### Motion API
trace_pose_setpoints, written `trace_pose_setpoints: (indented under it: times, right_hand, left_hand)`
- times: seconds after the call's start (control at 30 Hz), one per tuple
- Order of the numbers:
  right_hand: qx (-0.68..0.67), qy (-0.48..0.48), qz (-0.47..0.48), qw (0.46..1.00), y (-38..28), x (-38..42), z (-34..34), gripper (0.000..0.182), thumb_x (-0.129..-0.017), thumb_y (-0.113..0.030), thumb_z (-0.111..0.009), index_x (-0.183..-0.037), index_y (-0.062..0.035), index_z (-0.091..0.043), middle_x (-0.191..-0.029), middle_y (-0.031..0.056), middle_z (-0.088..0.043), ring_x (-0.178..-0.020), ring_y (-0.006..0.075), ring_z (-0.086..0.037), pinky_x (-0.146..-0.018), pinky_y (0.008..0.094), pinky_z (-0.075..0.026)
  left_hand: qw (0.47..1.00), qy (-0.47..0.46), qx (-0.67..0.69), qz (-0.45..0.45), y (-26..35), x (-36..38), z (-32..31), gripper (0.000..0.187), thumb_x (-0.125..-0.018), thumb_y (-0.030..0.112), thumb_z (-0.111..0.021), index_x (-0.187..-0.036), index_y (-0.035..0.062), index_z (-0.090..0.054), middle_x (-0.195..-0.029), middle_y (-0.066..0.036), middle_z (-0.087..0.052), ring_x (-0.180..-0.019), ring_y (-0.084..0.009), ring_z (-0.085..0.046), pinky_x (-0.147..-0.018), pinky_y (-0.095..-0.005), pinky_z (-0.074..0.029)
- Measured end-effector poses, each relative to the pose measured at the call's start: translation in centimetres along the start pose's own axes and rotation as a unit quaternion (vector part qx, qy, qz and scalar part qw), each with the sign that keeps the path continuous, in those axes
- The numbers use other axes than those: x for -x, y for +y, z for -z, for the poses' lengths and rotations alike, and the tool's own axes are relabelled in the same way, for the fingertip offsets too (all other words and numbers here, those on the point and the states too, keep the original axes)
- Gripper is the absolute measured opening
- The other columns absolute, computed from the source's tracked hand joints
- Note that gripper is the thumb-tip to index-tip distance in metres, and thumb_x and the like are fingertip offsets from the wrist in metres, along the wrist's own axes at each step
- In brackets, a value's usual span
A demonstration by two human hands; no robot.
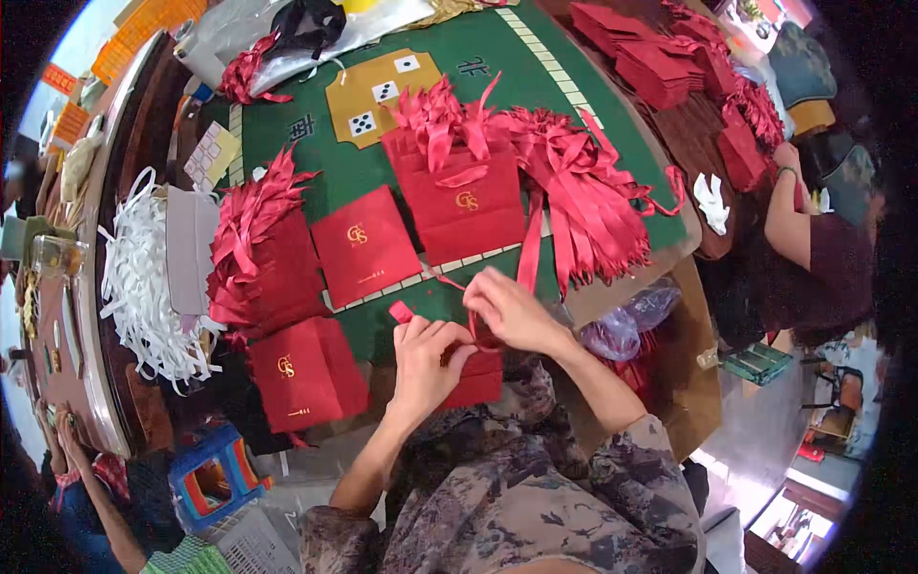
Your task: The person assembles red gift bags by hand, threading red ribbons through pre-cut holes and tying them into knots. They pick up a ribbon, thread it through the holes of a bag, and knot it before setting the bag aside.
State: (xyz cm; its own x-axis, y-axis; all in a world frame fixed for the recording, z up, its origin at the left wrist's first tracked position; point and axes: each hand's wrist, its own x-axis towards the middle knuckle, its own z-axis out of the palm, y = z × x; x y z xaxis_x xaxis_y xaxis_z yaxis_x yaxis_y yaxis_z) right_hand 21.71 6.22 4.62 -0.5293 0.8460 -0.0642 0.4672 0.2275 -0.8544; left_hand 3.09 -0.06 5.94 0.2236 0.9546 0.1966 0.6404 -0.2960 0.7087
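Observation:
My left hand (427, 365) is closed with a red ribbon (403, 312) sticking up from its fingers, at the table's front edge. To its right, my right hand (507, 311) pinches a thin stretch of red ribbon. Below both hands lies a red bag (473, 383), partly covered by them. Just beyond them is a flat red bag with a gold logo (365, 244). Another red bag (464, 206) with ribbons on top lies behind. A large bundle of red ribbons (593, 215) spreads to the right.
Red bags (301, 373) and white strips (153, 277) are on the left. More red bags (650, 67) are stacked at the back right. A person's arm (786, 206) is at the right, another person's arm (110, 502) at the lower left. A blue stool (215, 474) stands below.

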Motion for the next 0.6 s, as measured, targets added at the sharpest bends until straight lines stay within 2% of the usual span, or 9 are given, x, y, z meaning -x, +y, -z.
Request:
trace_pose_setpoints:
  times: [0.07, 0.13, 0.2, 0.27, 0.33, 0.37, 0.4, 0.47, 0.6]
  right_hand:
    - [-0.046, 0.057, 0.036, 0.997, 0.8, -0.7, 0.3, 0.013, -0.096, -0.014, -0.058, -0.097, -0.0008, -0.059, -0.099, 0.0155, -0.058, -0.094, 0.0350, -0.061, -0.083, 0.0424, -0.049]
    - [-0.052, 0.039, 0.032, 0.997, 0.1, -0.6, 1.0, 0.018, -0.097, -0.015, -0.059, -0.109, -0.0012, -0.058, -0.101, 0.0154, -0.059, -0.094, 0.0341, -0.063, -0.082, 0.0420, -0.050]
    - [-0.005, 0.052, 0.015, 0.999, -0.9, 0.2, 2.1, 0.037, -0.097, -0.019, -0.064, -0.130, -0.0071, -0.054, -0.103, 0.0127, -0.063, -0.097, 0.0280, -0.066, -0.084, 0.0389, -0.051]
    - [-0.002, 0.001, -0.007, 1.000, -0.2, 1.6, 3.0, 0.064, -0.088, -0.038, -0.075, -0.139, -0.0088, -0.049, -0.110, 0.0149, -0.067, -0.102, 0.0304, -0.065, -0.091, 0.0423, -0.048]
    - [0.134, -0.006, 0.065, 0.989, 0.2, 3.5, 3.2, 0.068, -0.084, -0.045, -0.077, -0.136, -0.0092, -0.052, -0.108, 0.0137, -0.068, -0.101, 0.0293, -0.064, -0.095, 0.0413, -0.043]
    - [0.180, -0.011, 0.104, 0.978, 0.2, 4.4, 3.1, 0.052, -0.084, -0.043, -0.077, -0.120, -0.0087, -0.062, -0.102, 0.0118, -0.068, -0.099, 0.0280, -0.063, -0.096, 0.0398, -0.040]
    - [0.180, -0.013, 0.107, 0.978, 0.1, 5.3, 3.0, 0.052, -0.084, -0.043, -0.077, -0.120, -0.0087, -0.062, -0.102, 0.0118, -0.068, -0.099, 0.0280, -0.063, -0.096, 0.0398, -0.040]
    - [0.209, -0.059, 0.040, 0.975, -0.4, 6.9, 3.2, 0.033, -0.089, -0.039, -0.071, -0.099, -0.0072, -0.066, -0.088, 0.0110, -0.068, -0.094, 0.0309, -0.064, -0.090, 0.0421, -0.043]
    - [0.155, -0.058, 0.040, 0.985, -4.4, 9.2, 5.4, 0.025, -0.091, -0.031, -0.069, -0.087, -0.0068, -0.064, -0.083, 0.0097, -0.066, -0.086, 0.0310, -0.065, -0.083, 0.0417, -0.046]
  left_hand:
    - [1.000, 0.004, -0.010, -0.005, 0.5, -0.1, -0.2, 0.016, -0.075, 0.012, -0.081, -0.085, 0.0113, -0.068, -0.082, 0.000, -0.067, -0.082, -0.0233, -0.056, -0.081, -0.0380, -0.036]
    - [0.999, 0.016, -0.016, 0.038, 0.3, -0.2, -0.3, 0.017, -0.075, 0.013, -0.081, -0.086, 0.0113, -0.067, -0.083, -0.001, -0.068, -0.082, -0.0238, -0.057, -0.081, -0.0377, -0.037]
    - [0.998, 0.032, -0.021, 0.044, -0.4, -0.2, -0.3, 0.017, -0.076, 0.013, -0.080, -0.085, 0.0111, -0.066, -0.083, -0.001, -0.067, -0.083, -0.0238, -0.058, -0.081, -0.0376, -0.037]
    - [0.994, 0.055, -0.022, 0.092, -1.0, -0.2, -0.2, 0.017, -0.077, 0.013, -0.080, -0.085, 0.0109, -0.066, -0.083, -0.001, -0.066, -0.083, -0.0238, -0.058, -0.081, -0.0381, -0.038]
    - [0.993, 0.067, -0.013, 0.095, -1.5, -0.2, -0.1, 0.017, -0.078, 0.012, -0.078, -0.087, 0.0109, -0.064, -0.081, -0.003, -0.066, -0.081, -0.0253, -0.057, -0.081, -0.0389, -0.037]
    - [0.992, 0.072, -0.021, 0.103, -1.8, -0.3, -0.3, 0.017, -0.078, 0.013, -0.079, -0.087, 0.0103, -0.065, -0.082, -0.003, -0.066, -0.083, -0.0250, -0.059, -0.082, -0.0389, -0.039]
    - [0.990, 0.077, -0.028, 0.112, -2.0, -0.3, -0.5, 0.018, -0.078, 0.014, -0.080, -0.087, 0.0097, -0.065, -0.083, -0.003, -0.067, -0.086, -0.0247, -0.061, -0.083, -0.0390, -0.040]
    - [0.989, 0.075, -0.032, 0.121, -2.5, -0.4, -0.9, 0.018, -0.078, 0.014, -0.079, -0.088, 0.0094, -0.065, -0.084, -0.003, -0.067, -0.086, -0.0250, -0.061, -0.083, -0.0393, -0.041]
    - [0.988, 0.079, -0.041, 0.129, -3.3, -0.6, -1.9, 0.018, -0.079, 0.013, -0.078, -0.090, 0.0094, -0.064, -0.083, -0.004, -0.067, -0.086, -0.0260, -0.061, -0.085, -0.0405, -0.041]
